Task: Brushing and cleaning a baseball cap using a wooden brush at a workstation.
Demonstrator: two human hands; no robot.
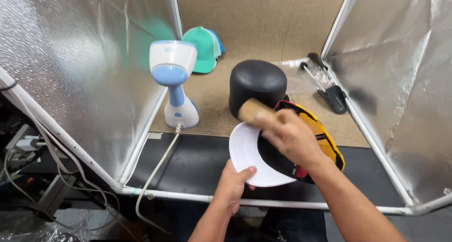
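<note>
Your left hand (231, 184) pinches the near edge of the cap's white brim (247, 153), thumb on top and fingers underneath. Your right hand (288, 137) is closed around a wooden-handled brush (253, 111), blurred, laid across the cap (301, 147) where brim meets crown. The cap is black inside with yellow and red panels, held just above the black mat (188, 162) at the near edge of the foil-walled booth (70, 67). Just beyond the cap stands a black domed cap form (257, 84). To the left stands a white and blue handheld steamer (174, 82), its cord trailing near. A green cap (202, 46) lies far back, and a black tool (329, 89) lies far right.
</note>
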